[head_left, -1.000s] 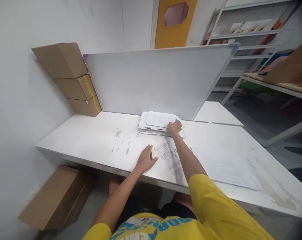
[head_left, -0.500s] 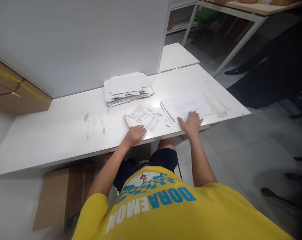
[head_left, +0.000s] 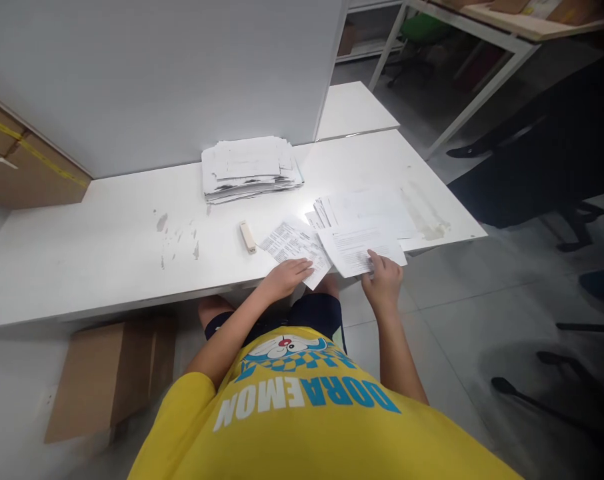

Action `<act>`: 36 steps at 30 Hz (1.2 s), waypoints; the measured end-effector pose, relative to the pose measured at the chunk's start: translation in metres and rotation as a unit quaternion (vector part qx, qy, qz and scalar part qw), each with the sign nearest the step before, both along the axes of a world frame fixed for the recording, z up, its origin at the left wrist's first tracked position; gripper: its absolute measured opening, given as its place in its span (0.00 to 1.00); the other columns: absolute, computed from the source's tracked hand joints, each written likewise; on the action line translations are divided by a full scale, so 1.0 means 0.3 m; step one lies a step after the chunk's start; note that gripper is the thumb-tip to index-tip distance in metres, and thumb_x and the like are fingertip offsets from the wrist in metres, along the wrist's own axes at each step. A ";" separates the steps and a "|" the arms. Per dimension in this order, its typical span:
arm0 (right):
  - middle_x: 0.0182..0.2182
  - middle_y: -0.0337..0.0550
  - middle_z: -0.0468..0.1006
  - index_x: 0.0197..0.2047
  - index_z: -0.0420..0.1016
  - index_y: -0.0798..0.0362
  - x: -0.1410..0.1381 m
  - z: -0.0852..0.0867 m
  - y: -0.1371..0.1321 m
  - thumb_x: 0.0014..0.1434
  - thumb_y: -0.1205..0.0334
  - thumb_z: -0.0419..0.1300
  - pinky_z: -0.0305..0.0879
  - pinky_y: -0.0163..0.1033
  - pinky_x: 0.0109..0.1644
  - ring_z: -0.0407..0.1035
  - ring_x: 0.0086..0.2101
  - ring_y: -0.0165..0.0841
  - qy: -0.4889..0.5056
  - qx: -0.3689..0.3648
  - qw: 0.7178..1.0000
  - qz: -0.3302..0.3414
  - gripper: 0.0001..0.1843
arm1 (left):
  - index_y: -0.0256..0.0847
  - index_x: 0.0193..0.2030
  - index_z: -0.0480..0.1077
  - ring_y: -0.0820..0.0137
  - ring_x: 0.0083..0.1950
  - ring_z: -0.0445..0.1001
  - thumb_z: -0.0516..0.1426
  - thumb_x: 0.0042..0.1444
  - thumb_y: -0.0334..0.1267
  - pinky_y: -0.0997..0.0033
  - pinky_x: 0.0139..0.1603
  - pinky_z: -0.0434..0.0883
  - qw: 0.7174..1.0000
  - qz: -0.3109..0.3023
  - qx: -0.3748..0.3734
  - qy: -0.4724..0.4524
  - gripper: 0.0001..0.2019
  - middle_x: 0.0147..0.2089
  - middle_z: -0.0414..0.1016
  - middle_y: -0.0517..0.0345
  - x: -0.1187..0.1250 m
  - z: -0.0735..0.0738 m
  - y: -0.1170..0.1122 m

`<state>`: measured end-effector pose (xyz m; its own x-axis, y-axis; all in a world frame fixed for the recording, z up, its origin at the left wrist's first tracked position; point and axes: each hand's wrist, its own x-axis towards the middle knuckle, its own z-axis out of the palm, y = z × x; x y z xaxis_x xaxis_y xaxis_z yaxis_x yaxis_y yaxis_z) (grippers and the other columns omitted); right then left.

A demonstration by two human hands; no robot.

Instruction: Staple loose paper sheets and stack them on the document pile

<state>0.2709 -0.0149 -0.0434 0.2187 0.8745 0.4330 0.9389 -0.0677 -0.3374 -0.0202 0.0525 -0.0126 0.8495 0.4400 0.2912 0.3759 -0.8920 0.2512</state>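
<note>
Closest in, a yellow short-sleeved T-shirt with blue and white lettering (head_left: 302, 427) fills the foreground, with navy shorts (head_left: 315, 317) just past it, and off to the left a brown cardboard box (head_left: 89, 380) sits below the table. Here's the right hand (head_left: 383, 280), half closed, and it has a flat white sheet of printed paper (head_left: 349, 248) pinched at the near edge, a finger laid on top! Over to the left hand (head_left: 285, 277): fingers together and nearly straight, resting on a white paper sheet packed with dense print (head_left: 295, 241); the thumb is hidden, so whether it grips, I cannot tell. That sheet pokes a corner past the near edge of the long white tabletop (head_left: 127, 247), right beside the pinched one.

Just beyond, a small cream oblong stapler-like tool (head_left: 248, 237) lies untouched, and a spread of white printed papers (head_left: 369, 207) sits partly under the held sheet. Further back, a thick, uneven stack of white papers (head_left: 252, 167) rests near a big pale grey board (head_left: 182, 80). Brown cartons with yellow tape (head_left: 37, 170) stand at its left; far right, a wood-topped table on a white frame (head_left: 515, 23) and a green chair (head_left: 425, 28).
</note>
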 end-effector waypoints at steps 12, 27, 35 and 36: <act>0.48 0.54 0.77 0.53 0.77 0.55 -0.341 0.161 0.000 0.59 0.74 0.50 0.64 0.46 0.45 0.69 0.43 0.43 0.009 -0.039 0.980 0.194 0.23 | 0.37 0.58 0.71 0.62 0.62 0.74 0.49 0.69 0.29 0.55 0.63 0.73 0.996 0.062 0.067 -0.021 0.16 0.60 0.76 0.46 -0.035 0.025 -0.160; 0.58 0.49 0.75 0.61 0.73 0.50 -0.379 0.219 0.042 0.67 0.48 0.54 0.64 0.53 0.64 0.68 0.58 0.45 0.328 -0.211 0.868 0.308 0.25 | 0.43 0.52 0.76 0.63 0.55 0.77 0.51 0.67 0.30 0.58 0.61 0.70 0.984 0.091 0.147 -0.037 0.15 0.50 0.81 0.48 0.053 -0.111 -0.200; 0.44 0.48 0.80 0.43 0.77 0.53 -0.255 0.148 -0.032 0.62 0.44 0.56 0.68 0.47 0.55 0.72 0.47 0.40 0.452 0.045 0.891 0.006 0.21 | 0.39 0.55 0.74 0.59 0.61 0.74 0.50 0.65 0.27 0.55 0.63 0.68 0.983 0.141 0.111 -0.039 0.17 0.54 0.80 0.45 0.049 -0.064 -0.152; 0.40 0.47 0.79 0.40 0.76 0.53 -0.246 0.120 -0.045 0.59 0.41 0.58 0.69 0.47 0.52 0.72 0.43 0.39 0.462 0.049 0.883 -0.059 0.22 | 0.39 0.55 0.74 0.58 0.61 0.74 0.50 0.64 0.26 0.54 0.62 0.69 0.983 0.141 0.111 -0.043 0.17 0.54 0.80 0.45 0.048 -0.059 -0.152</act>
<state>0.1972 -0.0285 -0.0074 0.6056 0.7902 0.0935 0.2475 -0.0754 -0.9660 -0.0057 0.0070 -0.0304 0.6707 0.5723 0.4718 0.6025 -0.7914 0.1035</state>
